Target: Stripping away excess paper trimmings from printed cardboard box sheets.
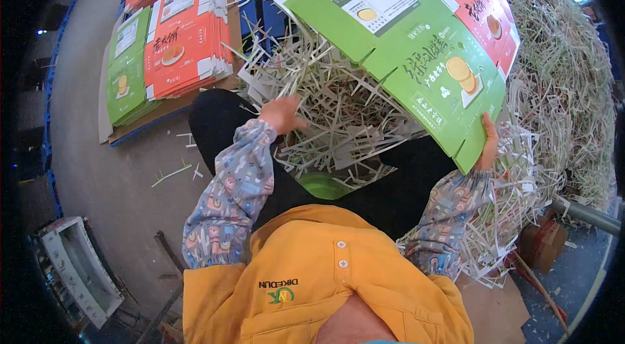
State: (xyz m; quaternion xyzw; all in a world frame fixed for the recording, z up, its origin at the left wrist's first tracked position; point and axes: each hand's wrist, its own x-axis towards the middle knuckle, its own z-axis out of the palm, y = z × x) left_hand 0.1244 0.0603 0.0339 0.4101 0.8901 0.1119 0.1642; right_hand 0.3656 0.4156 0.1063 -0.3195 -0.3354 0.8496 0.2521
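My right hand grips the lower right edge of a large flat sheet of printed cardboard, green with orange-red panels and pictures of round cakes. The sheet is tilted and held up above a heap of thin paper offcuts in front of my lap. Over the left side of that heap is my left hand, its thumb apart from the fingers and no object plainly in it. Pale strips lie right beside its fingertips. Patterned sleeve covers are on both my forearms.
Stacks of green cartons and orange-red cartons, all flat, rest on a blue pallet at the far left. A big mound of shredded strips rises on the right, near a metal pipe. A white trough-like object stands lower left.
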